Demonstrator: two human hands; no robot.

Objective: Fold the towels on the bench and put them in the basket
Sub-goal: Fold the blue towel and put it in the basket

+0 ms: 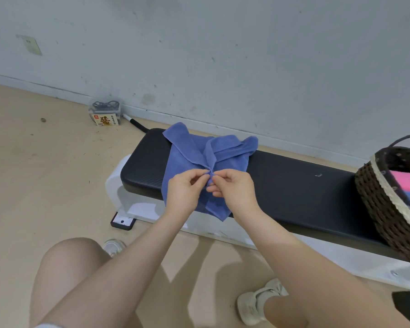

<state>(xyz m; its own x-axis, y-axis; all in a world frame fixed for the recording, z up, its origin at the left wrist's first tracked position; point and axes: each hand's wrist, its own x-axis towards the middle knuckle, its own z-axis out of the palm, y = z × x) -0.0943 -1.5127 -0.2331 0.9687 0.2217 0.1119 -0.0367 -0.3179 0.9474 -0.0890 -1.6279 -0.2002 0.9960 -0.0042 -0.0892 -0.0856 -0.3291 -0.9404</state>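
The blue towel (194,159) lies rumpled across the left end of the table (294,183), its far corners flopped toward the back edge and its near part hanging over the front edge, so I judge it barely started: no clean fold shows in it yet. I pinch a raised ridge of the cloth between both sets of fingers, my left hand (185,188) and my right hand (234,188) close together, thumbs and forefingers nipped on the same bunched point near the front edge, the other fingers curled loosely beneath. It looks to me as if I am finding a corner or an edge to spread the towel flat, which would come before any folding. At the right end of the table stands the woven basket (376,204), well apart from the towel, and inside it I can see pink and blue cloth (405,185) lying flat, which I take for towels already folded and put away; how many there are I cannot tell, since the basket runs out of view. I see no other loose towel on the table, so this blue one may be the last, though the far right is cut off. What is left, as I judge it: straighten this towel, fold it, and carry it along the table into the basket. Beyond, on the floor by the wall, sits a small clear box (105,114).
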